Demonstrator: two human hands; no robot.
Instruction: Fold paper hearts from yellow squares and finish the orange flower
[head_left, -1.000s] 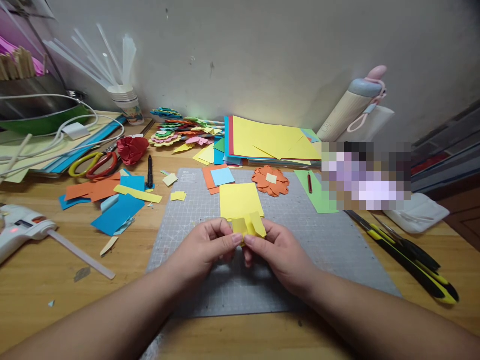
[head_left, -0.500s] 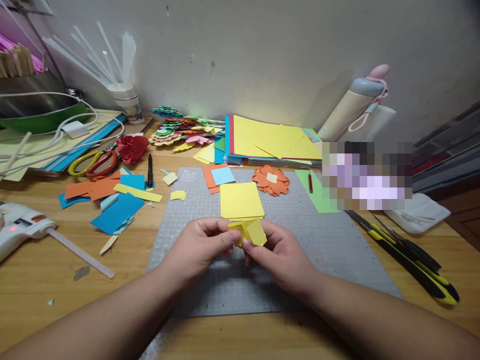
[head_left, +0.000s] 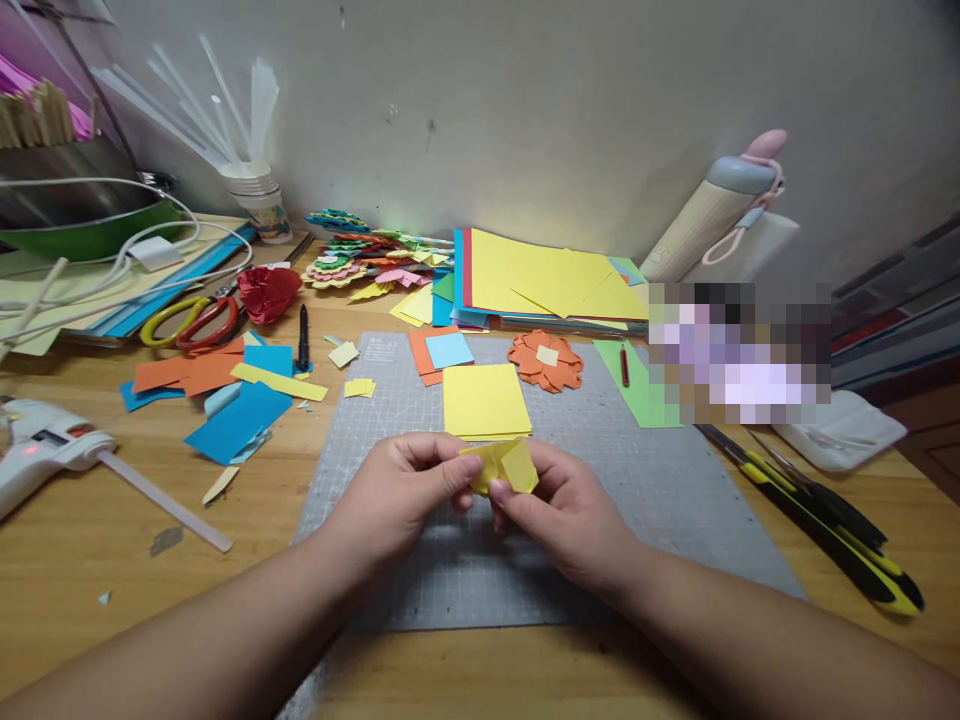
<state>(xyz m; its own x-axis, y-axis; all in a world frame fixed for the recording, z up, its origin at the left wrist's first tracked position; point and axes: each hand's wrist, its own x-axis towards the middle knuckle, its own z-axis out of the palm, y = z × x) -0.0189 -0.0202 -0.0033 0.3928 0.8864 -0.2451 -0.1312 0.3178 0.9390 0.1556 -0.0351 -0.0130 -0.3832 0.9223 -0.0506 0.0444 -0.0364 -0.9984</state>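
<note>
Both my hands meet over the grey cutting mat (head_left: 660, 500). My left hand (head_left: 397, 500) and my right hand (head_left: 562, 510) each pinch a small folded piece of yellow paper (head_left: 504, 466) between thumb and fingers, holding it just above the mat. Directly behind it on the mat lies a flat yellow paper square (head_left: 485, 400). Further back sit an orange paper flower (head_left: 546, 361) and a light blue square on an orange piece (head_left: 448, 350).
A glue gun (head_left: 45, 450) lies at the left, with paper scraps (head_left: 236, 400), scissors (head_left: 191, 322) and a red paper flower (head_left: 266, 292) behind. A stack of coloured sheets (head_left: 540, 280) lies by the wall. Yellow-black cutters (head_left: 817, 530) lie at the right.
The folded yellow paper has been pressed flatter and turned between my fingers; its raised flaps from a second ago are now folded down. My hands stay in the same place.
</note>
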